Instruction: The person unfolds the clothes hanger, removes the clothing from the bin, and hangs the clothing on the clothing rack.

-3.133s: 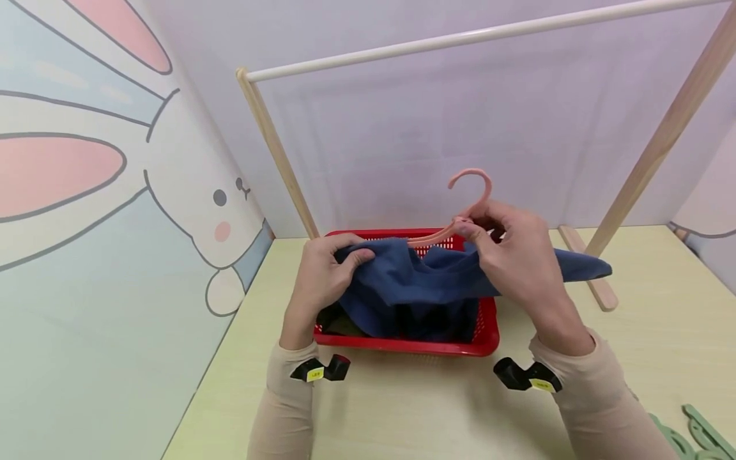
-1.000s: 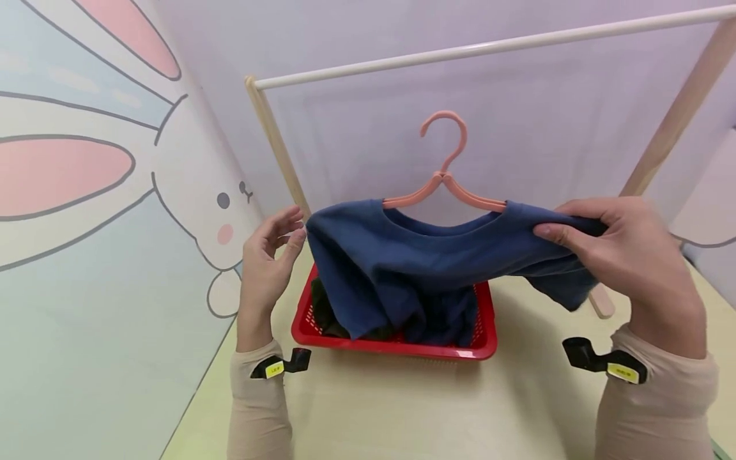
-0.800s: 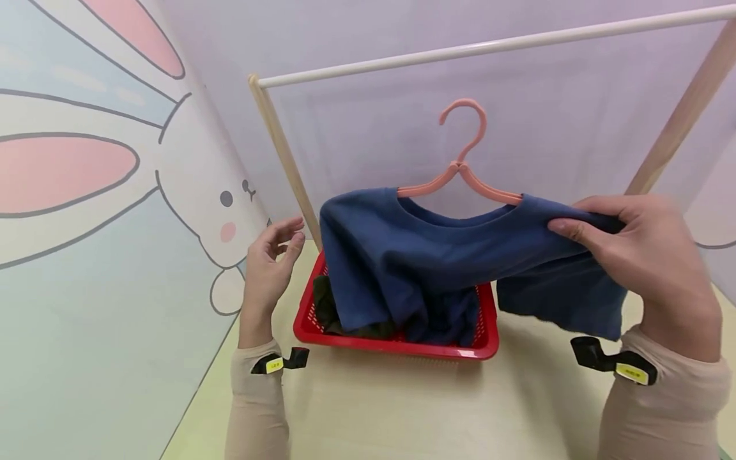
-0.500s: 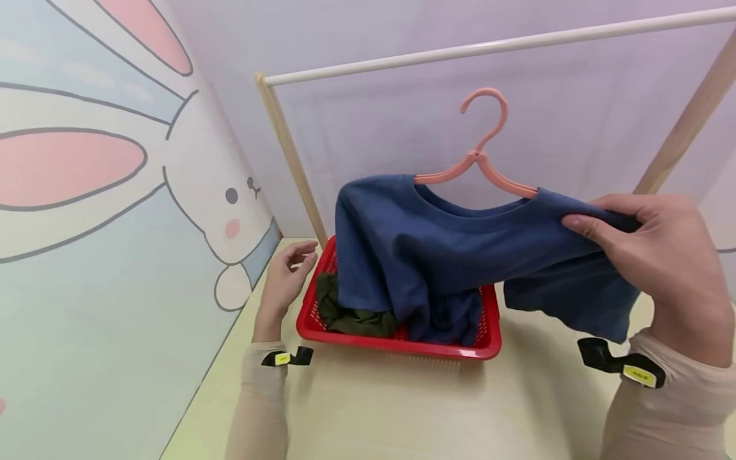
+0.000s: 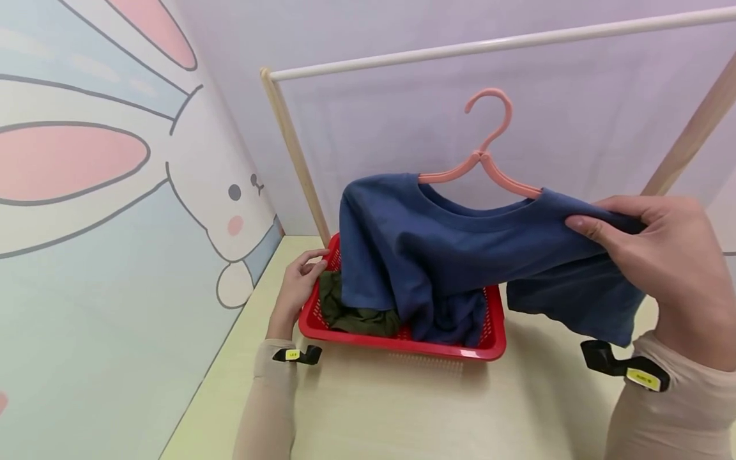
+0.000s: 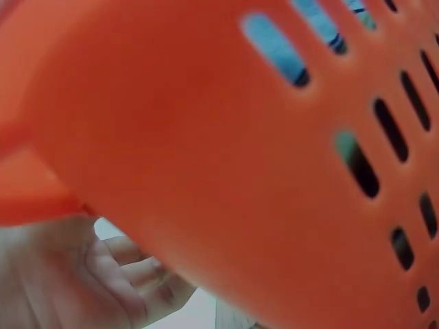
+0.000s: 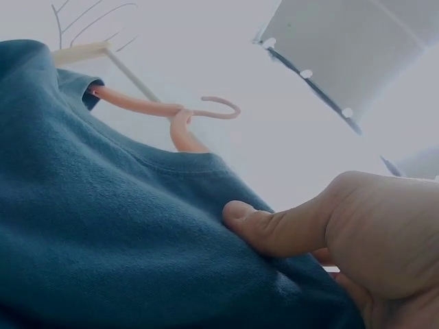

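A blue T-shirt [image 5: 460, 249] hangs on a pink clothes hanger [image 5: 489, 147], whose arms go into the neck opening while the hook stands up bare. My right hand [image 5: 661, 249] pinches the shirt's right shoulder between thumb and fingers; the thumb [image 7: 254, 223] lies on the cloth in the right wrist view. Low on the left, my left hand [image 5: 299, 281] is at the left rim of a red basket [image 5: 397, 346], fingers loosely bent. From the left wrist, that hand shows partly behind the basket wall [image 6: 171, 157]. The shirt's left side hangs over the basket.
Inside the basket lie a dark green garment [image 5: 359, 319] and a dark blue one [image 5: 460, 313]. Behind stands a rack with a white rail [image 5: 489, 45] and wooden posts [image 5: 296, 153]. A wall with a rabbit drawing [image 5: 201, 172] bounds the left side.
The right hand moved from the hanger's neck to the shirt's right shoulder, and shirt and hanger rose rightward. The left hand let go of the shirt and came down to the basket rim.
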The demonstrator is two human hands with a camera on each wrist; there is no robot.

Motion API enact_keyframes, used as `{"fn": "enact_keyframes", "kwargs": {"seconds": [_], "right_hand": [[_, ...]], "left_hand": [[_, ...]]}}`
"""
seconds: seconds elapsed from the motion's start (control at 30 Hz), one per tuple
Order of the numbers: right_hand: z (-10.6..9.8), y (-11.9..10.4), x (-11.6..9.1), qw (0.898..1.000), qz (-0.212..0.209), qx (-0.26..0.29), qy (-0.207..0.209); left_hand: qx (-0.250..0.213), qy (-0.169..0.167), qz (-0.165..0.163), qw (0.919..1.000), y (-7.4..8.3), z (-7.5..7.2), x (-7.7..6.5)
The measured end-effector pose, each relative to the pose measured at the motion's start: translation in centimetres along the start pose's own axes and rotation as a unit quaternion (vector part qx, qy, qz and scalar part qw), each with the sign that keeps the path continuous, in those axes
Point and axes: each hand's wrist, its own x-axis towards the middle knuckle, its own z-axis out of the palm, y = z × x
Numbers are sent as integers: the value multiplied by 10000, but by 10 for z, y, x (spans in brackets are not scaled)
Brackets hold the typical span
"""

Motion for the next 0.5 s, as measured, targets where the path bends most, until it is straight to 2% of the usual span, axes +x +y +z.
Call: {"fn": "enact_keyframes", "kwargs": {"seconds": [0.13,0.33,0.5], "right_hand": [[1,0,-1,10000,-9,95,-13],[2,2,-1,9999,-9,139,2],[-6,5,-5,9998,136,-126,37]], "left_hand": [[-152,-51,-168,9997,-1,-1,-1],[-102,-49,-288,9995,-2,2,-1],[-134,-117,-411,9990,-3,8,0]]}}
